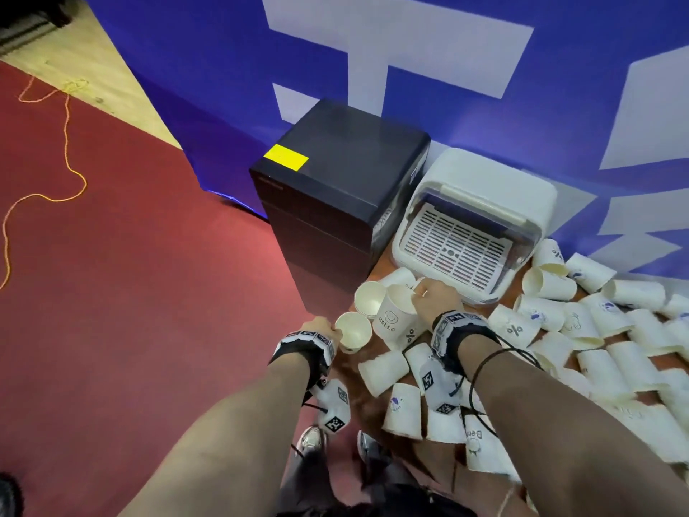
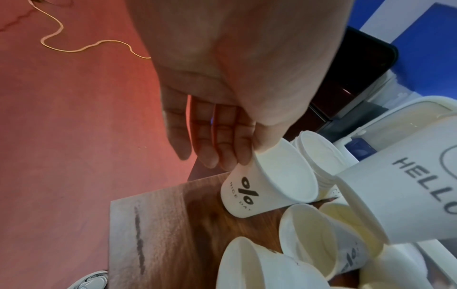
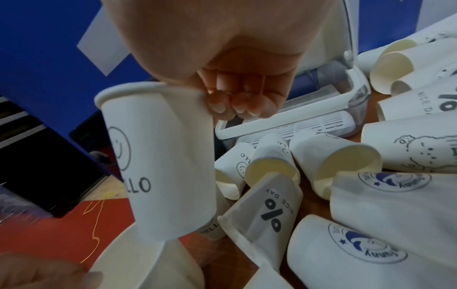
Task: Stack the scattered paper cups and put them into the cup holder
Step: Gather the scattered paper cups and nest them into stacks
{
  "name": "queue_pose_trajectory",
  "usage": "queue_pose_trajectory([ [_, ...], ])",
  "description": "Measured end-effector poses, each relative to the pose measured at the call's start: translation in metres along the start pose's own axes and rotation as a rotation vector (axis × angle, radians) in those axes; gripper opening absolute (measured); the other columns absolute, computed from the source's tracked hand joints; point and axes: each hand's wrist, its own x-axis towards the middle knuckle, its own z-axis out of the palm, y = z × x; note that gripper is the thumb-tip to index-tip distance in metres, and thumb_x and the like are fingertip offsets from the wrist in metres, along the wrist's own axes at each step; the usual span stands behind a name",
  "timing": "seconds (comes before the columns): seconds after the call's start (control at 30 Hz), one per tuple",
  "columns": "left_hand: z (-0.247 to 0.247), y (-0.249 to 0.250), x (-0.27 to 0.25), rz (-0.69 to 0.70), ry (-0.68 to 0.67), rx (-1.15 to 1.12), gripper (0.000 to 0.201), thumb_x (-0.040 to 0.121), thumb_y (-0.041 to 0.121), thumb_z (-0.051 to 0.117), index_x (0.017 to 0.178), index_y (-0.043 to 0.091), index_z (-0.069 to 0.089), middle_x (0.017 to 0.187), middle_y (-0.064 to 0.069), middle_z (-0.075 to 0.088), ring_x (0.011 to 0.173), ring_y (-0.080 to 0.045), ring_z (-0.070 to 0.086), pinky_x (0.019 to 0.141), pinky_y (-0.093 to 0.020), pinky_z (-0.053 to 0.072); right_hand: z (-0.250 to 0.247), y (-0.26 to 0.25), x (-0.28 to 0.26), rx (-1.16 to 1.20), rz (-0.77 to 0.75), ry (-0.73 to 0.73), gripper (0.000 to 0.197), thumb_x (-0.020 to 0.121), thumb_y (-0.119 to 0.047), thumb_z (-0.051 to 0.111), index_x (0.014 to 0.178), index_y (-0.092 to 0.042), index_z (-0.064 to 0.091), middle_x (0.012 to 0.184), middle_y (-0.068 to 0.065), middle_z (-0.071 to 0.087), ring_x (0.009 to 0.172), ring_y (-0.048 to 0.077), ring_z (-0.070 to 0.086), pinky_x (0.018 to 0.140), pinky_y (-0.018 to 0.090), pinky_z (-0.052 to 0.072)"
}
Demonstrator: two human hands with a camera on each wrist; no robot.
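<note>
My left hand (image 1: 328, 330) pinches the rim of a white "% NICE DAY" paper cup (image 2: 267, 185), held tilted just above the wooden table's left corner (image 2: 173, 224). My right hand (image 1: 428, 296) pinches the rim of a taller stack-like "HELLO" smiley cup (image 3: 160, 156), upright and lifted over the pile, just right of the left hand's cup (image 1: 354, 332). The white cup holder (image 1: 466, 236), a lidded box with a slotted tray, stands open behind the right hand. Several loose cups (image 1: 596, 330) lie scattered on their sides over the table.
A black cabinet (image 1: 335, 181) with a yellow label stands left of the cup holder. A blue banner (image 1: 410, 50) hangs behind. Red carpet (image 1: 130, 292) with an orange cord (image 1: 67, 143) spreads to the left. Shoes (image 1: 313, 438) show below the table's edge.
</note>
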Motion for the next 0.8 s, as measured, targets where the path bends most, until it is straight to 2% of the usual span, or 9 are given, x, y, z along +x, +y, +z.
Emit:
queue_pose_trajectory([
  [0.07,0.001,0.001,0.008,0.009,-0.029,0.049,0.027,0.09,0.028,0.053,0.074,0.009,0.061,0.085,-0.013,0.066,0.083,-0.031,0.065,0.068,-0.03,0.045,0.004,0.002,-0.001,0.045,0.04,0.029,0.013,0.088,-0.024,0.053,0.096,-0.026,0.063,0.106,0.008,0.068,0.102,0.03,0.062,0.092,0.037,0.05],
  [0.13,0.002,-0.001,0.015,0.033,-0.065,0.088,0.022,0.087,0.026,0.053,0.073,0.011,0.06,0.077,-0.008,0.066,0.084,-0.029,0.068,0.067,-0.03,0.048,0.012,0.005,0.0,0.085,0.063,0.055,0.006,0.084,-0.027,0.053,0.084,-0.029,0.058,0.097,0.005,0.068,0.096,0.027,0.063,0.088,0.037,0.052],
  [0.2,0.007,-0.002,0.019,0.056,-0.093,0.089,0.016,0.088,0.02,0.055,0.075,0.012,0.06,0.071,-0.004,0.061,0.076,-0.024,0.064,0.063,-0.026,0.048,0.014,0.002,-0.005,0.134,0.1,0.062,0.006,0.083,-0.027,0.054,0.084,-0.029,0.06,0.095,0.005,0.067,0.093,0.026,0.063,0.085,0.034,0.052],
  [0.3,0.014,-0.003,0.025,0.118,-0.076,0.035,0.021,0.097,0.02,0.053,0.111,0.013,0.067,0.087,-0.002,0.055,0.084,-0.016,0.051,0.078,-0.029,0.05,0.019,-0.008,-0.016,0.223,0.138,0.058,0.012,0.085,-0.02,0.057,0.092,-0.022,0.066,0.094,0.008,0.066,0.087,0.03,0.066,0.08,0.038,0.055],
  [0.37,0.015,-0.002,0.022,0.126,-0.087,0.025,0.03,0.098,0.02,0.051,0.12,0.006,0.065,0.08,0.0,0.056,0.086,-0.016,0.055,0.083,-0.031,0.051,0.022,-0.012,-0.022,0.282,0.135,0.04,0.015,0.085,-0.016,0.057,0.096,-0.018,0.067,0.095,0.011,0.067,0.085,0.033,0.068,0.08,0.043,0.058],
  [0.47,0.013,-0.009,0.023,0.123,-0.149,0.044,0.025,0.091,0.014,0.05,0.106,0.005,0.068,0.089,-0.01,0.071,0.084,-0.026,0.071,0.08,-0.034,0.059,0.031,-0.016,-0.031,0.285,0.142,0.028,0.015,0.086,-0.015,0.059,0.098,-0.02,0.066,0.098,0.01,0.068,0.087,0.032,0.067,0.081,0.041,0.057],
  [0.6,0.011,-0.014,0.028,0.198,-0.177,0.128,0.025,0.089,0.019,0.05,0.098,0.008,0.07,0.088,-0.009,0.073,0.074,-0.025,0.069,0.071,-0.032,0.055,0.041,-0.021,-0.039,0.251,0.15,0.023,0.017,0.087,-0.02,0.061,0.102,-0.017,0.068,0.101,0.008,0.068,0.095,0.028,0.064,0.089,0.037,0.053],
  [0.7,0.007,-0.016,0.018,0.239,-0.184,0.153,0.025,0.093,0.008,0.047,0.107,0.003,0.068,0.089,-0.008,0.064,0.077,-0.022,0.06,0.071,-0.03,0.051,0.045,-0.024,-0.046,0.287,0.159,0.029,0.014,0.087,-0.02,0.058,0.093,-0.015,0.07,0.085,0.005,0.072,0.086,0.024,0.066,0.083,0.036,0.056],
  [0.8,0.006,-0.017,0.015,0.264,-0.202,0.188,0.013,0.09,0.009,0.05,0.092,0.011,0.063,0.074,-0.005,0.059,0.07,-0.022,0.055,0.066,-0.028,0.05,0.048,-0.024,-0.051,0.354,0.16,0.03,0.012,0.085,-0.018,0.058,0.083,-0.018,0.069,0.068,0.004,0.072,0.07,0.022,0.067,0.076,0.036,0.059],
])
